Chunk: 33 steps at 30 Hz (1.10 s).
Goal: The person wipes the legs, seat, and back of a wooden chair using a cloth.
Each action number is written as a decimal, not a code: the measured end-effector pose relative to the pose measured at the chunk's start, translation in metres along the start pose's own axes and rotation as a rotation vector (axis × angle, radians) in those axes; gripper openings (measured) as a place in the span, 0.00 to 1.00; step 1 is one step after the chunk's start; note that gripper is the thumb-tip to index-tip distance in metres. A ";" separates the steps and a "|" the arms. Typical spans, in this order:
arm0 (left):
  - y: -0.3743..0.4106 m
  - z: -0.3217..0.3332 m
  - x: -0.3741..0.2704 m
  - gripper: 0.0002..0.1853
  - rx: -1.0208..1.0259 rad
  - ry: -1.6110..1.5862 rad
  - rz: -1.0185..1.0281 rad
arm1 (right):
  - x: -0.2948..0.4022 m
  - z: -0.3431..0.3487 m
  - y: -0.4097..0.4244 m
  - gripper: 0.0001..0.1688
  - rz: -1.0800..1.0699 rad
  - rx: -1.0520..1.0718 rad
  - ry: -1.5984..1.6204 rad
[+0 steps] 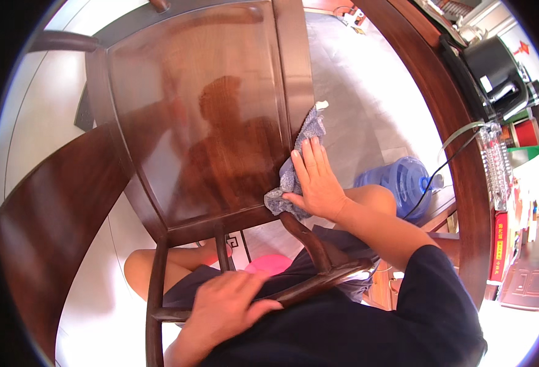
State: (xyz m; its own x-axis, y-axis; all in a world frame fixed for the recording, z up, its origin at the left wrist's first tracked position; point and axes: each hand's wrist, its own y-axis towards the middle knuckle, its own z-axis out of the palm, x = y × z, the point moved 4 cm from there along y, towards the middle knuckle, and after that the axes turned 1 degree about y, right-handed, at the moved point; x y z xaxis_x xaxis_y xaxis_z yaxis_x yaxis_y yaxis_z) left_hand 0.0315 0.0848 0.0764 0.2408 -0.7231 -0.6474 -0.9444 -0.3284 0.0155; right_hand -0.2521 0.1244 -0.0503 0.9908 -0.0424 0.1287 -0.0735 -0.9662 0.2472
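A dark polished wooden chair (196, 151) fills the middle of the view, its broad glossy panel facing up and mirroring a head and shoulders. My right hand (317, 181) lies flat on a grey-blue cloth (312, 126), fingers extended, pressing it against the panel frame's right edge. The cloth drapes over that edge and bunches at the near corner, by a curved wooden strut (304, 236). Nearer my body, my left hand (228, 305) rests around the chair's round rail (315, 284), thumb along its top. Its fingertips are partly blurred.
A large blue water bottle (395, 186) lies on its side at the right. Beyond it runs a dark wooden table edge (434, 82), bearing a black appliance (494, 69) and a red box (499, 247). A thin cable (457, 153) hangs down. Curved dark wood (62, 169) stands left.
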 end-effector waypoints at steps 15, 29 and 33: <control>0.009 0.035 -0.007 0.31 0.396 -0.046 0.037 | -0.103 -0.082 0.260 0.42 -0.003 -0.607 -0.134; 0.008 0.037 -0.005 0.29 0.380 -0.029 0.012 | -0.006 0.021 0.010 0.52 0.114 -0.232 0.064; 0.005 0.037 -0.006 0.29 0.307 0.025 0.062 | -0.015 0.010 0.041 0.50 0.075 -0.292 0.014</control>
State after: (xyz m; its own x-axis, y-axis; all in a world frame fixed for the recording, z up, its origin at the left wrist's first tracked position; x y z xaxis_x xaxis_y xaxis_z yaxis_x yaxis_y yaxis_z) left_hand 0.0169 0.1101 0.0517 0.1821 -0.7521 -0.6334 -0.9800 -0.0866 -0.1789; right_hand -0.2690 0.0832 -0.0520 0.9798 -0.1059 0.1696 -0.1783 -0.8466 0.5015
